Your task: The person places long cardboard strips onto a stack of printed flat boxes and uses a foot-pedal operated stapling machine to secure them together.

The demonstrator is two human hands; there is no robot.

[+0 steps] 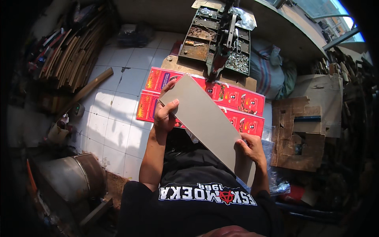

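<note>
A long flat beige-grey board (205,122) lies slantwise between my two hands, its plain face upward. My left hand (166,112) grips its far left end, thumb on top and fingers reaching round the edge. At the near right end, my right hand (252,148) pinches the long edge with the thumb on top; the fingers underneath are partly hidden. Below the board, two red printed panels (242,100) with food pictures lie side by side, partly covered by it. Just beyond stands a dark metal hand press (221,59), its lower tip close to the panels.
A compartment tray (200,33) of small metal parts flanks the press. Stacked wooden strips (73,55) lean at the left, above a metal drum (71,177). Cut cardboard (298,152) and a striped sack (264,71) stand at the right. White tiles (118,106) cover the floor.
</note>
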